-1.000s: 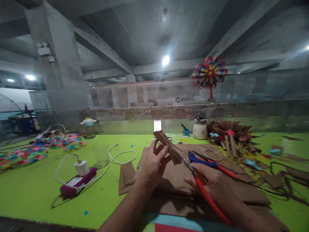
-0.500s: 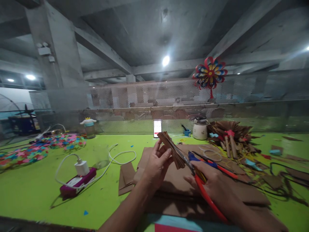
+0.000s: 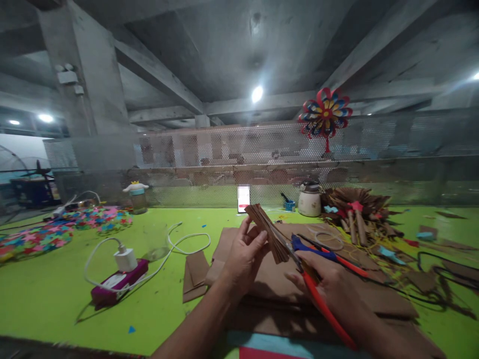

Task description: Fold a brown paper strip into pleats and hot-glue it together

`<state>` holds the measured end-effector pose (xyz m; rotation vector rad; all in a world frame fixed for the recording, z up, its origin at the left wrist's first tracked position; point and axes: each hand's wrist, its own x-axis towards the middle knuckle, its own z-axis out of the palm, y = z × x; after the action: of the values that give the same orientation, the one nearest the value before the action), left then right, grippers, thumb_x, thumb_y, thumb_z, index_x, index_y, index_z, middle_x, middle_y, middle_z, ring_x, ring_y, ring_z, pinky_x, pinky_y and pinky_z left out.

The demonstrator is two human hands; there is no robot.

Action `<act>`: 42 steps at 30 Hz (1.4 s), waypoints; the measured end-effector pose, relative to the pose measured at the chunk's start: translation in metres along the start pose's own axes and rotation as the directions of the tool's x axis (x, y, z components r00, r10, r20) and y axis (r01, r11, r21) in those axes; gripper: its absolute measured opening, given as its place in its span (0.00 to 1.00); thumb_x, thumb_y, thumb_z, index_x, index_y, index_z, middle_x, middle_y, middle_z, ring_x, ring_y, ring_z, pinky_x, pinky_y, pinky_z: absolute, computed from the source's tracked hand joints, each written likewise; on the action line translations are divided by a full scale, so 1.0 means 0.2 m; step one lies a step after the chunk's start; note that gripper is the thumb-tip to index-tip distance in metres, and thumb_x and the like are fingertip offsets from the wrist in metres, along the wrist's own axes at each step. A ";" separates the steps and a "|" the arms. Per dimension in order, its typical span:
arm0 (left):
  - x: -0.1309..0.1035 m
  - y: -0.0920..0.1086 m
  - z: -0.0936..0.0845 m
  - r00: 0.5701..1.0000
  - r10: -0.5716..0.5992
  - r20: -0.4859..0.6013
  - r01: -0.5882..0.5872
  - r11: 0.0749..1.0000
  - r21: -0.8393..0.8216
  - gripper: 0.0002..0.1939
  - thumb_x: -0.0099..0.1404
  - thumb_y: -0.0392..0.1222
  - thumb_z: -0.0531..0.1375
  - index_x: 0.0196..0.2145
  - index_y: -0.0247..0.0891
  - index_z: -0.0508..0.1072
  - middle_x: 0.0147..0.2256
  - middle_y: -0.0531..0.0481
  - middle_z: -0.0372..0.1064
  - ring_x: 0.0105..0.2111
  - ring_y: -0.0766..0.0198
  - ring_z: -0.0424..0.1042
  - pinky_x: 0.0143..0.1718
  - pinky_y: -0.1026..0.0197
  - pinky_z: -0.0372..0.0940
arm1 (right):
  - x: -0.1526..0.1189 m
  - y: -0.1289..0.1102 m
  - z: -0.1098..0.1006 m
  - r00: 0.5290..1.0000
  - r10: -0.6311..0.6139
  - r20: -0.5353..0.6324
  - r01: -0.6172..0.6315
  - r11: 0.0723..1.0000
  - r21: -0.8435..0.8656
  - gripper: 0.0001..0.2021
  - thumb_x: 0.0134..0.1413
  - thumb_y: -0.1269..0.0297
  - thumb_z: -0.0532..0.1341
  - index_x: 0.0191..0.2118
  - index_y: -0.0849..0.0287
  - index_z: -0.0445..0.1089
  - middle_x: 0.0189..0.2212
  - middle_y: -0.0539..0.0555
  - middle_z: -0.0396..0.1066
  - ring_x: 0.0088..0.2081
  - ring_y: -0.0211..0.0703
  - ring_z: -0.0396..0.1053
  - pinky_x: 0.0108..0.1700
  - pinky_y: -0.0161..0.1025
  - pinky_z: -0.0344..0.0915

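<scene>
My left hand (image 3: 245, 254) pinches a folded stack of brown paper (image 3: 270, 237), tilted with its upper end to the left. In my right hand (image 3: 324, 279) are scissors with red handles (image 3: 325, 309); their blades lie along the paper's right side, and how far apart they are is hard to tell. Below both hands are large brown paper sheets (image 3: 269, 279). Blue-and-red pliers (image 3: 318, 249) lie just beyond my right hand.
A purple power strip (image 3: 119, 284) with a white charger (image 3: 125, 260) and cable is at left, near a clear cup (image 3: 155, 242). A phone (image 3: 243, 198) stands behind. Pleated brown paper pieces (image 3: 355, 209), yellow string and black cord lie right; a white jar (image 3: 309, 198) stands behind.
The scissor handles have swung slightly down and to the right. My left hand and the paper stack have barely shifted.
</scene>
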<state>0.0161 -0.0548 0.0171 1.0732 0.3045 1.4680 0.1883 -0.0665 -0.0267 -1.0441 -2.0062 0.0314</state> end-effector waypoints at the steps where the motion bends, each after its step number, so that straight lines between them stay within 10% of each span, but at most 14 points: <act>1: 0.00 0.00 0.01 1.000 0.003 -0.003 -0.003 1.000 0.001 0.25 0.56 0.31 0.59 0.51 0.43 0.59 0.39 0.49 0.66 0.38 0.64 0.67 0.40 0.60 0.63 | 0.00 0.00 0.00 1.000 0.000 0.000 0.000 1.000 -0.004 0.13 0.50 0.58 0.57 0.40 0.59 0.65 0.33 0.54 0.70 0.33 0.42 0.68 0.34 0.35 0.65; 42: -0.03 -0.04 0.04 0.999 -0.038 -0.006 0.038 0.999 0.010 0.29 0.53 0.35 0.62 0.52 0.44 0.60 0.40 0.48 0.67 0.38 0.63 0.68 0.43 0.59 0.61 | 0.02 -0.02 0.00 1.000 0.011 0.000 -0.011 0.985 0.175 0.13 0.51 0.60 0.56 0.42 0.60 0.65 0.32 0.54 0.71 0.32 0.41 0.68 0.34 0.34 0.65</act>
<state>0.0268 -0.0605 0.0132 1.0662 0.3356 1.4373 0.1845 -0.0667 -0.0230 -0.9425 -1.9578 0.2093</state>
